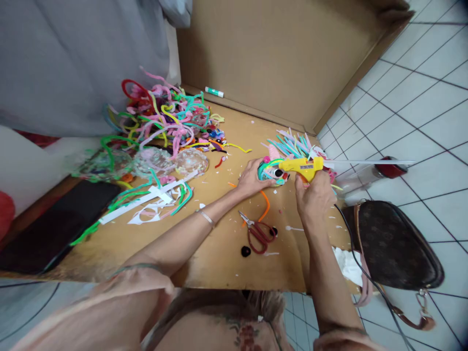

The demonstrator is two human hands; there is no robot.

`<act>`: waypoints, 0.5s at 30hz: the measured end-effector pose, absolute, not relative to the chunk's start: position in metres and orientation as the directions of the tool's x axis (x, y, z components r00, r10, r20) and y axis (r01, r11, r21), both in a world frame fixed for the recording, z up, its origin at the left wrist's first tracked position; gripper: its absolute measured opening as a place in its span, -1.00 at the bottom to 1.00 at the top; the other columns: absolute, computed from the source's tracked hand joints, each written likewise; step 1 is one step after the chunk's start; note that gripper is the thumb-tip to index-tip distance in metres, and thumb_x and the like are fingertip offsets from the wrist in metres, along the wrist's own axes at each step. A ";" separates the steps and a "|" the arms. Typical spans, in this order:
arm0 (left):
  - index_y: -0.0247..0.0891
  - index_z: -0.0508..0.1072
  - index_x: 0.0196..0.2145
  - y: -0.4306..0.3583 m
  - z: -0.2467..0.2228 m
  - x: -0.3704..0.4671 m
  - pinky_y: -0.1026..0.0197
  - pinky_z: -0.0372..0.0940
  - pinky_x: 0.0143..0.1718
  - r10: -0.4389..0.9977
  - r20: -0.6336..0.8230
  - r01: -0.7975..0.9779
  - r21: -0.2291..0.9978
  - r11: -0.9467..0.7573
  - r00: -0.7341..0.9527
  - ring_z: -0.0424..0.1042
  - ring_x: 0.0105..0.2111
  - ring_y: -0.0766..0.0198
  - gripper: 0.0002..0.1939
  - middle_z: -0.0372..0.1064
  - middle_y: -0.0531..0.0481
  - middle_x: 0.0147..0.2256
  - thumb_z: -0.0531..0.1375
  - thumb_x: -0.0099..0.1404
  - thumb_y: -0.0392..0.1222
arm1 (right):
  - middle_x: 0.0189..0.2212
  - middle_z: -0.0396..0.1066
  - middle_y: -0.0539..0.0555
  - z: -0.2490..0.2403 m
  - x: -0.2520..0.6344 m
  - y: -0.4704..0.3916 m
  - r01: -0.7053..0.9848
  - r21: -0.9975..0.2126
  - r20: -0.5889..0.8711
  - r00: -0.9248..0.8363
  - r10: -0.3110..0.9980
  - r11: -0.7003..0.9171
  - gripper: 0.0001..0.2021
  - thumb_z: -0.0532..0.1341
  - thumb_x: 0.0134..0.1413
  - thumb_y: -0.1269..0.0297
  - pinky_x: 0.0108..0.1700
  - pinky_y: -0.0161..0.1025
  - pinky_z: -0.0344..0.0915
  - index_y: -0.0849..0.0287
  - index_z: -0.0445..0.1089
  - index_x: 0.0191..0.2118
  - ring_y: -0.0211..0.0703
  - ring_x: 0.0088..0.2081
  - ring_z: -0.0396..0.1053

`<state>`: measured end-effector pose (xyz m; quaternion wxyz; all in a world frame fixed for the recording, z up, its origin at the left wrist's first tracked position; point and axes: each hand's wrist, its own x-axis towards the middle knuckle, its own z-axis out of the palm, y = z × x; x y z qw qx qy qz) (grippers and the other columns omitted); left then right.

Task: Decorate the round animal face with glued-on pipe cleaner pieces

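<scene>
My left hand is closed around a small colourful pipe-cleaner figure with a black-and-white eye and a pink pointed top. In my right hand is a yellow glue gun, its nozzle pointing left at the figure. A long clear glue stick juts from the gun's back end. Whether the nozzle touches the figure, I cannot tell. Below the hands lie red-handled scissors, an orange pipe cleaner and a black pompom. Behind the gun lies a bundle of pastel pipe cleaners.
A tangled pile of pipe cleaners covers the back left, with white paper strips nearer. A black phone-like slab lies at the left edge. A brown handbag and black cord are on the right. Cardboard stands behind.
</scene>
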<state>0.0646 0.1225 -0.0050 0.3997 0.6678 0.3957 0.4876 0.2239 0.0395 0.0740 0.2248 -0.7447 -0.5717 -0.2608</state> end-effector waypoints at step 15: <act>-0.22 0.22 0.24 0.122 -0.004 0.065 -0.10 0.18 0.26 0.911 0.338 0.214 0.896 -0.388 0.237 0.23 0.23 -0.06 -0.12 0.22 -0.24 0.20 0.43 0.04 0.03 | -0.26 0.36 0.22 0.078 0.218 0.041 0.972 0.030 0.624 0.164 0.764 -0.233 -0.70 0.14 0.22 0.13 -0.33 -0.20 0.10 0.27 0.30 -0.09 0.04 -0.24 0.33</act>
